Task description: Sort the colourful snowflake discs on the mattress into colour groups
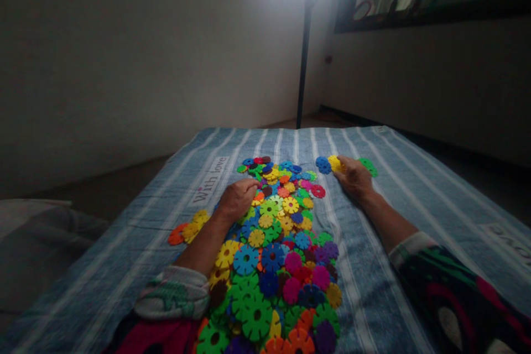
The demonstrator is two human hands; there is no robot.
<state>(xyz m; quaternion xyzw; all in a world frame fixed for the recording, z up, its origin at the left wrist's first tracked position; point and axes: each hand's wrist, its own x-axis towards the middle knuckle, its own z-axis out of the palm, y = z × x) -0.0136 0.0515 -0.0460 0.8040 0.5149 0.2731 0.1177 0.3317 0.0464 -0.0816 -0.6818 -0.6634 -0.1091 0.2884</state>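
Observation:
A long heap of notched plastic flower discs (269, 207) in many colours runs down the middle of the cloth. At the heap's left edge, my left hand (239, 199) has its fingers curled together; what they hold, if anything, is hidden. To the right of the heap's far end, my right hand (355, 178) pinches at the edge of a yellow flower disc (334, 164). Blue discs (322, 165) lie just left of the yellow one, and green discs (368, 167) show behind my right hand.
Yellow discs (196, 225) and an orange disc (178, 234) lie left of my left forearm. A blue striped cloth (398, 199) covers the surface. Beyond its far edge stands a dark pole (305, 61) under a bright light. Pale fabric (37, 243) is at the left.

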